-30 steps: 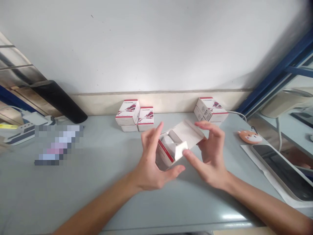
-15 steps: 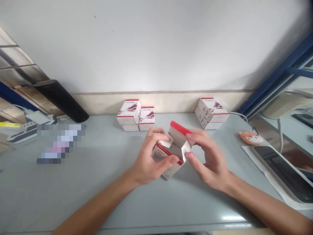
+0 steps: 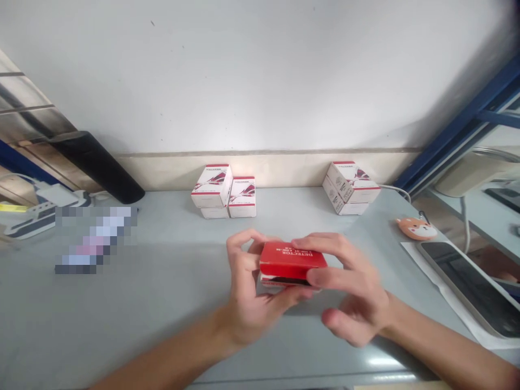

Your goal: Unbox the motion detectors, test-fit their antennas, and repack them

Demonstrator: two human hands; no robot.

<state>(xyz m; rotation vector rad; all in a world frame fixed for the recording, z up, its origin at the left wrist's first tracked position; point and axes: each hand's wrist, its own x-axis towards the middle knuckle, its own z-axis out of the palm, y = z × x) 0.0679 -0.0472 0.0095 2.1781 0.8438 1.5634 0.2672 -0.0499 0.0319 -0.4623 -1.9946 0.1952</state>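
A small cardboard box with a red lid printed "DETECTOR" is in front of me, tilted a little. Its lid lies over the top, while a dark gap shows under the red front tuck flap. My left hand is wrapped round the box from the left, thumb along the near side and fingers behind. On the right, my right hand rests its fingers on the lid and the flap's front corner. Its thumb hangs free, apart from the box. The box's contents are hidden.
Several similar white boxes stand by the wall at left, and stacked boxes at right. A phone and an orange animal-faced case lie at right. At left are a blurred-out item, a black cylinder and a power strip.
The lid was standing up with its side flaps showing; now it is folded down over the top. My right hand has moved from the raised flaps onto the lid, its thumb now away.
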